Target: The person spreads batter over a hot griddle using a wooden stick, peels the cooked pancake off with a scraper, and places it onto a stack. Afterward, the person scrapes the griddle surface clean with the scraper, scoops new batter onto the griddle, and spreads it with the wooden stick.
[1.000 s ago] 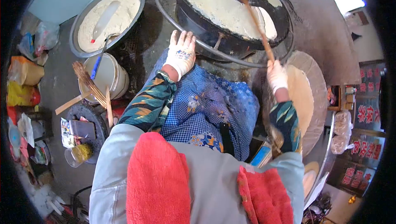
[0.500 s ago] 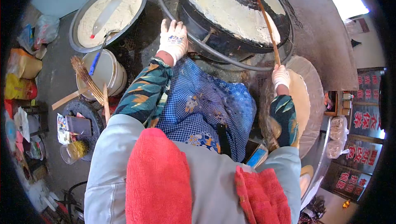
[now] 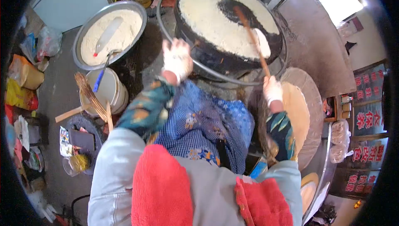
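Note:
My left hand, in a white glove, rests at the near left of the metal ring around the round griddle. Its fingers are apart and touch the ring; some blur hides detail. In my right hand, also gloved, is the lower end of a long wooden stick, which slants up across the griddle. Pale batter covers much of the black surface, with a dark bare patch near the middle. A thicker white lump of batter lies beside the stick.
At left stand a metal basin of pale batter with a ladle, a white bucket, and a brush. A round tan flatbread lies on a covered round surface at right. A brown board is beyond it.
The view has shifted, showing more beyond the griddle. The stick's upper end has moved left over the dark patch, and the batter lump has shifted. The right hand still holds the stick.

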The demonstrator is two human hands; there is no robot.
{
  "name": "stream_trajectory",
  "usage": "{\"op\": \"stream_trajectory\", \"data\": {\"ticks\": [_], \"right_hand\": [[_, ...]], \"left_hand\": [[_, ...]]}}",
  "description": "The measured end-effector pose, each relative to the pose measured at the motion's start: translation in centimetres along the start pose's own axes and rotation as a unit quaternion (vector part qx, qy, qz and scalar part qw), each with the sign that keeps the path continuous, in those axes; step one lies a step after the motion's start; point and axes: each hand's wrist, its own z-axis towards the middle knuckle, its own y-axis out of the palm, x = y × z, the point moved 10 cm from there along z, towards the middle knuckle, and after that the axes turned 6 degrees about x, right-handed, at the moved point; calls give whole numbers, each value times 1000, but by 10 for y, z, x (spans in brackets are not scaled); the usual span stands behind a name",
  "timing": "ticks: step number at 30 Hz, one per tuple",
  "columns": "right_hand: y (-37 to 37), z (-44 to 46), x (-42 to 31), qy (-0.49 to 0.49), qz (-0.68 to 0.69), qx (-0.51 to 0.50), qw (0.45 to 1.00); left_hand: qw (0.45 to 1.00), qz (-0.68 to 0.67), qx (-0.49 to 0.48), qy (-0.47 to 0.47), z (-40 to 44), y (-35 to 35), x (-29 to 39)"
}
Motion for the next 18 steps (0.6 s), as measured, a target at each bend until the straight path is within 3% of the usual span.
{"op": "stream_trajectory", "data": {"ticks": [2,3,4,6,10,14,18], "right_hand": [[27,-6,7,14,-9,-25,1000],[38,-1,27,49,11,-21,999],[39,9,40,82,34,-12,996],[36,17,39,66,34,9,997],[3,-3,-9,12,8,-15,1000],[41,18,42,77,36,0,996],[14,11,11,47,65,-17,997]], "left_hand": [[994,-96,-4,58,-22,-8,54],[989,-114,-49,84,-37,-2,75],[988,-110,-29,107,-54,2,87],[993,-31,4,115,-63,18,85],[992,-43,-4,121,-59,18,68],[993,-33,-3,111,-51,19,55],[995,-23,-23,93,-46,16,41]]}}
